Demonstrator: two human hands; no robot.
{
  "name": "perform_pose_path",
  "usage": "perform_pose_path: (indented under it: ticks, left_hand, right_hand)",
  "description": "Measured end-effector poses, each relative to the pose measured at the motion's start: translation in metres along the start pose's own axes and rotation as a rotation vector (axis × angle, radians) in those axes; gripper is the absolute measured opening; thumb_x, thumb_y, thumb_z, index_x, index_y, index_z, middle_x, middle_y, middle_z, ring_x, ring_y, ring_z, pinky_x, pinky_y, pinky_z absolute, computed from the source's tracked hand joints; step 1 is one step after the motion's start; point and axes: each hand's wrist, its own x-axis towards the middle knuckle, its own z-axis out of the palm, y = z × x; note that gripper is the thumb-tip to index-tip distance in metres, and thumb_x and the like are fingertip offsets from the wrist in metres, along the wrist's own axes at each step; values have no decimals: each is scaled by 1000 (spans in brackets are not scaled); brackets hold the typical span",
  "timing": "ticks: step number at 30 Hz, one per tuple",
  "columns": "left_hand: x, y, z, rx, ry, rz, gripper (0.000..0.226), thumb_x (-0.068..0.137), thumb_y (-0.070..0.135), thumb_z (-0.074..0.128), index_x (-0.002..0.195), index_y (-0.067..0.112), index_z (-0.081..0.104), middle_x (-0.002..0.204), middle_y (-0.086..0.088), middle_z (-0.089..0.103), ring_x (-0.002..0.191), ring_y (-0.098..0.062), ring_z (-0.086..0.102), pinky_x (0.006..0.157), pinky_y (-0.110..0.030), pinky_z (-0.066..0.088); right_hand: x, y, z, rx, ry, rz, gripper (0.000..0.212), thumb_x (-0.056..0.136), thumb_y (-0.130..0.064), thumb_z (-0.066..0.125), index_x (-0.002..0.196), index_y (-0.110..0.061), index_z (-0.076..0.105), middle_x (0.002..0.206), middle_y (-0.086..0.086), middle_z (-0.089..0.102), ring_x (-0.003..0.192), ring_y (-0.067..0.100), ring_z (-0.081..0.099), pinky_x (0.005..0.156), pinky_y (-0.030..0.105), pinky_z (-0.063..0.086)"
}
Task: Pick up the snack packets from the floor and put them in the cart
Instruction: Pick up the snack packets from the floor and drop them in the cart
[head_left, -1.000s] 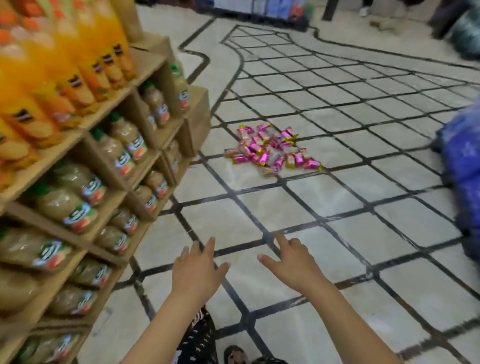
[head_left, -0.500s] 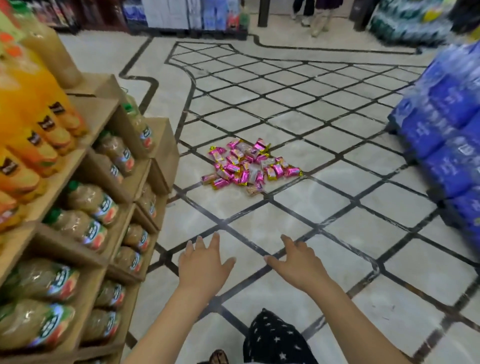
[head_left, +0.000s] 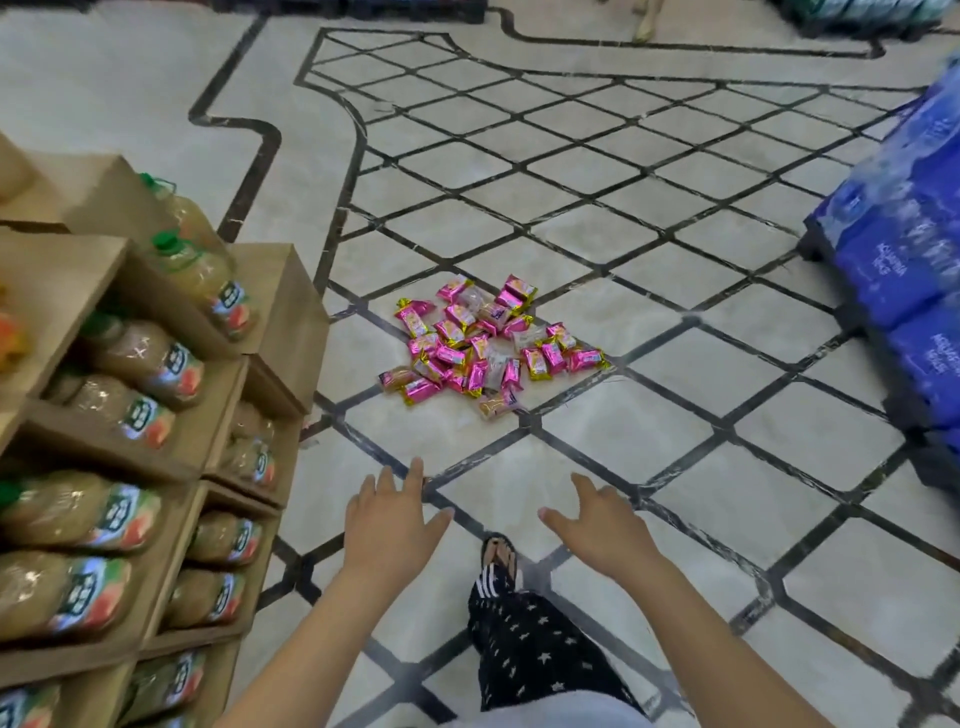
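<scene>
Snack packets (head_left: 485, 345) heaped mid-floor, shelf (head_left: 270, 332) edge beside.

I am watching through the one head-worn camera, which is looking forward and steeply down from above the tiled floor (head_left: 613, 415). It is framing the left hand (head_left: 389, 535) and right hand (head_left: 608, 535) close at the bottom, with the snack packets (head_left: 483, 348) lying farther ahead near centre. The wide lens is taking in the cardboard shelf (head_left: 291, 332) at the left edge and the blue packs (head_left: 904, 291) at the right.
</scene>
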Motion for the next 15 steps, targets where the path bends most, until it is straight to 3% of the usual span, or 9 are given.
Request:
perform_pose_path:
  ticks: [7, 15]
  left_hand:
    - [104, 19, -18, -23, 13, -96, 78, 95, 63, 39, 156, 23, 12, 157, -16, 27, 144, -34, 25, 116, -43, 28]
    - [212, 21, -6, 23, -156, -128, 78, 95, 64, 34, 157, 26, 5, 160, -14, 19, 147, -33, 18, 117, -42, 22]
  right_hand:
    - [102, 3, -66, -79, -77, 60, 81, 90, -65, 44, 153, -23, 18, 151, 17, 30, 138, 35, 32, 106, 43, 39]
    - [215, 6, -86, -145, -175, 99, 79, 90, -64, 45, 153, -24, 18, 147, 19, 34, 135, 36, 35, 105, 44, 39]
